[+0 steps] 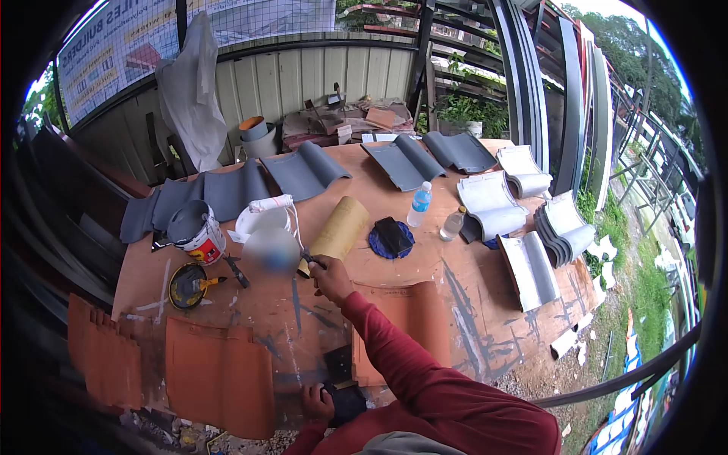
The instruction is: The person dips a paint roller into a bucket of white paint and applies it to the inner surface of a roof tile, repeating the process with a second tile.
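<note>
My right hand (331, 279) is closed around the dark handle of a paint roller. The white roller sleeve (271, 203) lies over the rim of a white bucket (262, 221), partly covered by a blurred patch. Just beyond that hand lies a tan roll of sheet material (340, 229). My left hand (317, 402) is low at the table's near edge, its fingers against a dark piece (346, 403); what they grip, if anything, is hidden. Under my right forearm lies an orange roof tile (425, 315), with another orange tile (220, 371) to the left.
A paint can (205, 246), its yellow-smeared lid (186, 286) and a brush (236, 271) stand left. Grey tiles (307, 168) line the back; white tiles (493, 205) are right. A water bottle (418, 203), glass jar (453, 224) and phone (393, 235) occupy the middle.
</note>
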Demonstrator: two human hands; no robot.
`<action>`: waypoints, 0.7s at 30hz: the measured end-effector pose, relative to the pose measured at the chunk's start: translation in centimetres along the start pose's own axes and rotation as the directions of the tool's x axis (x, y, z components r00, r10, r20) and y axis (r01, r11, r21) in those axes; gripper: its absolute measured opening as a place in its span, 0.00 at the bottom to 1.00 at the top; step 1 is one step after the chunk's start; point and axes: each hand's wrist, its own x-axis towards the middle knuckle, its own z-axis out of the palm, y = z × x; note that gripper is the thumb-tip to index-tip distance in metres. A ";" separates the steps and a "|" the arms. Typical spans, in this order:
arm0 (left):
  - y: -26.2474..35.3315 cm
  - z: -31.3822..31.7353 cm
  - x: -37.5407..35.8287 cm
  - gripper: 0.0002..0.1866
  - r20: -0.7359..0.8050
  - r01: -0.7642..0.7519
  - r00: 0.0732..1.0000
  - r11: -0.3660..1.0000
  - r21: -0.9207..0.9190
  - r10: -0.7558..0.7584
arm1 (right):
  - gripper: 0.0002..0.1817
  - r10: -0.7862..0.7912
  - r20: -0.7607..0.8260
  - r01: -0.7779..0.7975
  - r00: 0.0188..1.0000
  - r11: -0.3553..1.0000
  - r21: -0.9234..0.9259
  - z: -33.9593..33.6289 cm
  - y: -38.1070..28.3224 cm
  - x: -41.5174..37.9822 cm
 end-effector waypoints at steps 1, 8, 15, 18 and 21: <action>0.0 0.1 -0.1 0.13 -0.008 -0.001 1.000 1.000 -0.012 0.001 | 0.15 0.268 0.213 -0.325 0.940 0.893 0.311 -0.5 -1.4 -0.9; 0.4 -0.2 0.1 0.14 -0.002 -0.020 1.000 1.000 0.021 0.020 | 0.14 0.316 0.502 -0.588 0.805 0.537 0.605 -7.3 -0.7 -10.4; -0.1 0.1 0.0 0.13 0.009 -0.015 1.000 1.000 -0.020 0.015 | 0.17 0.487 0.314 -0.577 0.815 0.632 0.518 -16.6 -0.2 -22.9; -0.2 0.5 -0.6 0.12 -0.020 -0.009 1.000 1.000 -0.004 0.008 | 0.19 0.523 0.110 -0.514 0.845 0.740 0.434 -20.2 1.6 -26.3; 0.0 0.5 -0.5 0.12 -0.033 0.021 0.999 1.000 0.013 -0.021 | 0.20 0.464 0.032 -0.441 0.885 0.815 0.377 -23.4 1.4 -27.0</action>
